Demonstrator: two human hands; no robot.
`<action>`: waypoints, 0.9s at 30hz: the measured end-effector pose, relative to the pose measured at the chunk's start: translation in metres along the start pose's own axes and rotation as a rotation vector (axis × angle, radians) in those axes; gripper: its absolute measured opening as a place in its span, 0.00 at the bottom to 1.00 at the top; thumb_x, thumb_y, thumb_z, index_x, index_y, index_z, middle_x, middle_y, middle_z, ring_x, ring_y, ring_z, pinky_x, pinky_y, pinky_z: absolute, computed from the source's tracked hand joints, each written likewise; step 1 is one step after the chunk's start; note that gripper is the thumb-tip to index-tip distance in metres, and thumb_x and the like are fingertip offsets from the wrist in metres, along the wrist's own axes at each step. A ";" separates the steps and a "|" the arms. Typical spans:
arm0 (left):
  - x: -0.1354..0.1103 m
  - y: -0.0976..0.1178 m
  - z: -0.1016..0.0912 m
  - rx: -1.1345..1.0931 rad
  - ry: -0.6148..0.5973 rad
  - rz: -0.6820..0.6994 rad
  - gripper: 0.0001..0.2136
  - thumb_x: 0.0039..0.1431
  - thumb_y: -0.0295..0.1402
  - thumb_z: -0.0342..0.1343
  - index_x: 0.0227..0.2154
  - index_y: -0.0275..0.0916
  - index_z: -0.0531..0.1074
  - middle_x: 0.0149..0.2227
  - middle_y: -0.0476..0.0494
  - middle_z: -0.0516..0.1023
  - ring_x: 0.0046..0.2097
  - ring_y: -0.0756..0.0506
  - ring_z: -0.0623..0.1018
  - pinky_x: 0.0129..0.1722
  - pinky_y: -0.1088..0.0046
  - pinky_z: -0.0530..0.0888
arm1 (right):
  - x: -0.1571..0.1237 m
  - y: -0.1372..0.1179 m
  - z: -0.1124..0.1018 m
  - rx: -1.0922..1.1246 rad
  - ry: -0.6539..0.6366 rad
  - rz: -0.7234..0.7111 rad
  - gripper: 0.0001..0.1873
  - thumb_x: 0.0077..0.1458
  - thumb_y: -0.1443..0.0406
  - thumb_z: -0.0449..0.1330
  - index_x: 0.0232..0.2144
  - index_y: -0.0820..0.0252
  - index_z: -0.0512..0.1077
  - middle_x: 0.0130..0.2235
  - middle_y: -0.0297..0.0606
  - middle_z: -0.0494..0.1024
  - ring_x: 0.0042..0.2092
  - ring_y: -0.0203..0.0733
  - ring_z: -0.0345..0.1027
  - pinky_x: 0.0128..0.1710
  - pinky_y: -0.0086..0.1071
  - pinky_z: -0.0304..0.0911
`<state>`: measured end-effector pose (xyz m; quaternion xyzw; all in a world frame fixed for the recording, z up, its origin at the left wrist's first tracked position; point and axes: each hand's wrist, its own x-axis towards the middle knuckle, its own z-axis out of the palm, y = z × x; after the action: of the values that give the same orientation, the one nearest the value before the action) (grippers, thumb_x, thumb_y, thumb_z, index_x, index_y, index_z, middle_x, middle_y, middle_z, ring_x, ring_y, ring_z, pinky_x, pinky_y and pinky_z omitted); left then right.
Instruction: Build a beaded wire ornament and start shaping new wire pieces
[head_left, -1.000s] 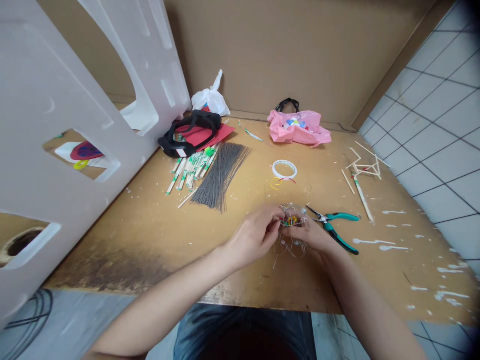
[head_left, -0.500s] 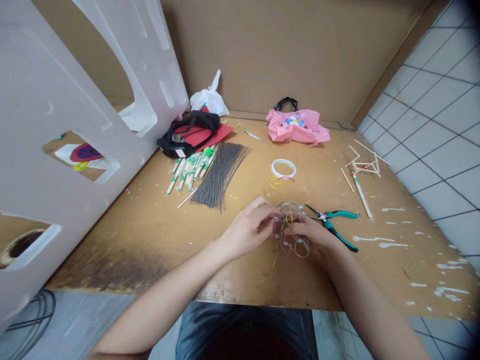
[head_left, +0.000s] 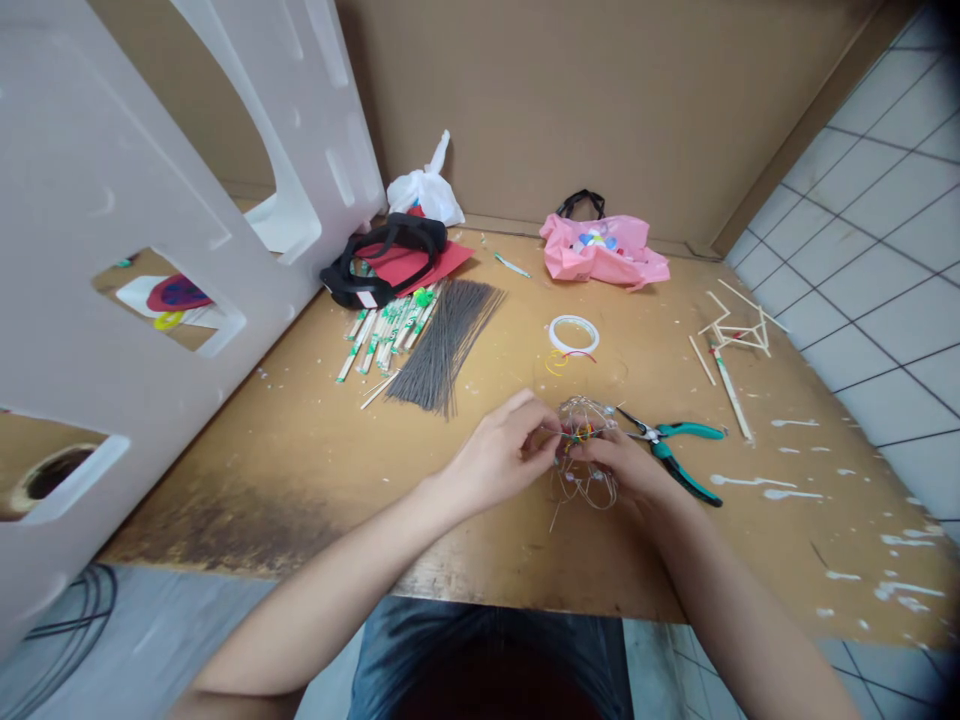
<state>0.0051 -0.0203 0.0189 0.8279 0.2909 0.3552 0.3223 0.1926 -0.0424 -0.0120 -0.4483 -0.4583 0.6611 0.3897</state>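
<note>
A small tangled ball of thin silver wire with red, yellow and green strands in it sits between my two hands, just above the wooden table. My left hand pinches it from the left with thumb and fingers closed. From the right, my right hand grips its lower side, fingers curled. Loose wire loops hang below the ball. Teal-handled pliers lie on the table just right of my right hand.
A bundle of dark thin rods and green-wrapped chopsticks lie at centre left. A tape roll, a pink bag, a black strap on red paper, a white bag and a stick frame lie further back. White foam panels stand at left.
My hands have stayed in place on the wire ball, with the fingers shifting slightly on it. The camera view has tilted a little.
</note>
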 end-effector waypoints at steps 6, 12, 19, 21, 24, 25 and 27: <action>0.000 -0.003 0.000 0.037 -0.030 -0.020 0.01 0.53 0.27 0.51 0.30 0.37 0.64 0.28 0.52 0.63 0.27 0.54 0.64 0.27 0.79 0.63 | 0.000 0.001 0.001 -0.069 0.048 -0.040 0.07 0.40 0.69 0.59 0.28 0.60 0.71 0.29 0.33 0.71 0.32 0.37 0.64 0.31 0.30 0.60; 0.000 -0.005 0.001 0.135 -0.052 0.017 0.01 0.53 0.26 0.50 0.29 0.37 0.63 0.28 0.51 0.63 0.27 0.53 0.64 0.27 0.78 0.62 | 0.001 -0.002 0.007 -0.171 0.080 -0.110 0.04 0.40 0.69 0.56 0.24 0.60 0.70 0.25 0.31 0.69 0.30 0.36 0.62 0.31 0.29 0.59; 0.000 -0.006 0.007 0.248 -0.049 0.043 0.07 0.54 0.28 0.48 0.22 0.37 0.63 0.25 0.51 0.61 0.25 0.53 0.62 0.25 0.77 0.58 | 0.001 -0.004 0.014 -0.202 0.108 -0.109 0.04 0.41 0.70 0.54 0.23 0.60 0.68 0.24 0.31 0.67 0.28 0.35 0.59 0.29 0.29 0.56; 0.001 -0.006 0.008 0.248 -0.061 0.048 0.07 0.54 0.27 0.48 0.21 0.36 0.62 0.24 0.51 0.60 0.25 0.53 0.61 0.24 0.77 0.57 | 0.001 -0.005 0.015 -0.212 0.111 -0.105 0.05 0.41 0.70 0.54 0.24 0.60 0.69 0.25 0.32 0.68 0.29 0.36 0.60 0.29 0.29 0.57; 0.001 -0.007 0.008 0.241 -0.063 0.057 0.08 0.54 0.27 0.48 0.20 0.36 0.62 0.23 0.51 0.60 0.25 0.53 0.61 0.24 0.77 0.57 | 0.002 -0.005 0.016 -0.193 0.115 -0.081 0.04 0.41 0.69 0.54 0.24 0.60 0.68 0.25 0.32 0.68 0.29 0.36 0.60 0.30 0.29 0.57; 0.000 -0.007 0.007 0.229 -0.060 0.058 0.09 0.54 0.27 0.48 0.20 0.36 0.62 0.23 0.51 0.60 0.25 0.53 0.61 0.25 0.77 0.57 | 0.003 -0.005 0.015 -0.181 0.112 -0.064 0.03 0.41 0.69 0.54 0.23 0.60 0.68 0.24 0.32 0.68 0.28 0.35 0.60 0.30 0.29 0.58; 0.000 -0.008 0.007 0.177 -0.051 0.047 0.08 0.55 0.27 0.48 0.21 0.36 0.63 0.23 0.52 0.60 0.26 0.53 0.61 0.25 0.77 0.57 | 0.004 -0.003 0.013 -0.163 0.114 -0.027 0.02 0.41 0.68 0.54 0.22 0.60 0.67 0.24 0.31 0.67 0.28 0.35 0.60 0.30 0.30 0.58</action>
<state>0.0086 -0.0174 0.0094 0.8686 0.2932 0.3143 0.2466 0.1791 -0.0413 -0.0082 -0.5092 -0.4936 0.5899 0.3861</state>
